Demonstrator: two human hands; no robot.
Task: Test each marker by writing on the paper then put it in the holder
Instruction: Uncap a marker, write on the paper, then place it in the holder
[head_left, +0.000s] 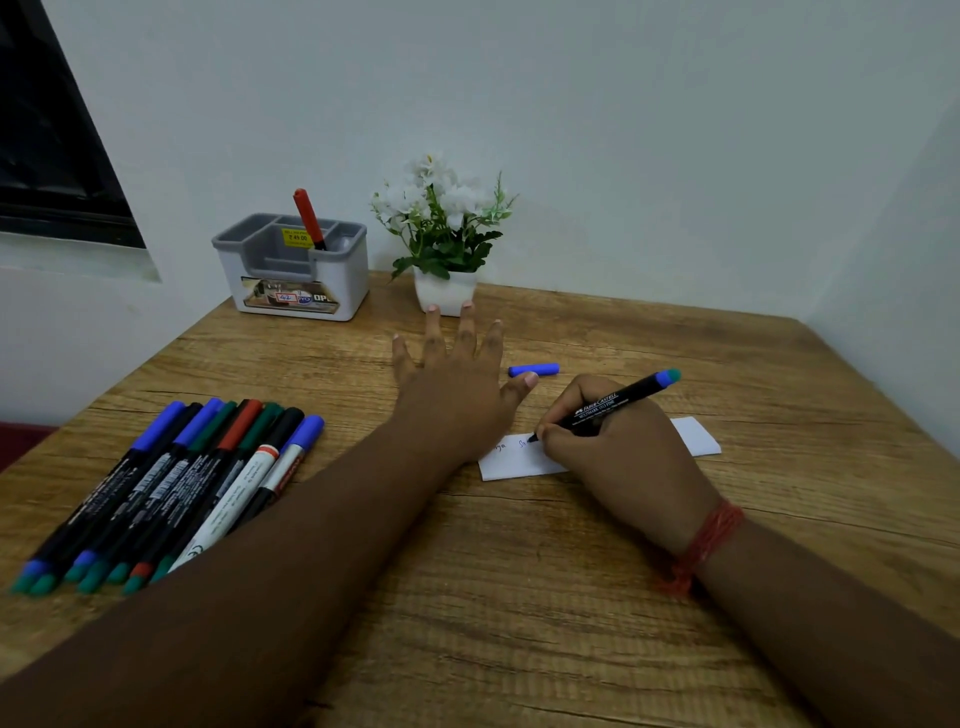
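could smear the fresh ink if the right hand (618, 441), lying on the paper (696, 439) at centre right, drags across it; could also slide the paper, since the left hand (457, 384) lies flat just beside its left edge, maybe not pinning it. could lose the loose blue cap (533, 369), just above the paper, to a roll or a nudge. could mix tested with untested if the pen goes back to the row of markers (171, 488) at lower left, not the holder (293, 265) at upper left, already keeping one red marker (309, 218). fingers curled tight round the marker (608, 408), tip on the paper, tail up-right; left fingers spread, straight, holding nothing.
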